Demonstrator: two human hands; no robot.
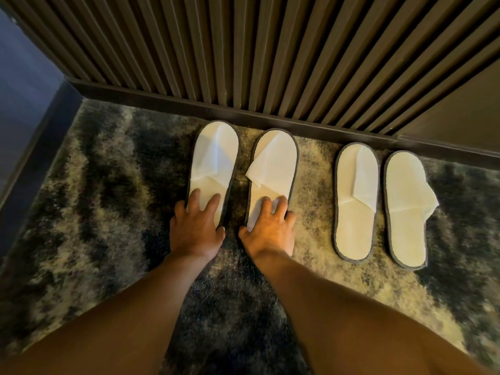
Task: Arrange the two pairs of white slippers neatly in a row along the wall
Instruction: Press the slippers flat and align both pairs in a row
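Both hands are down on the left pair, and they cover the heels: the left hand (196, 228) lies flat with fingers spread across the heel of the far-left slipper (215, 161), the right hand (267, 234) spread the same way over the heel of the second slipper (274, 169). Neither hand pinches anything; palms press down, thumbs off the inner edges, and what lies under the palms stays out of sight. The forearms run off the bottom edge. The second slipper's white upper sticks out loose past its left edge. Further right, well apart from that pair, sits the third slipper (355, 204), with the fourth slipper (405, 212) just beside it, its upper flapping out past the right edge. All four toes point at the dark baseboard (270, 112) of the slatted wall (270, 50), the left pair nearly touching it. Everything rests on a mottled dark-and-pale carpet (94, 198), blurred at the right.
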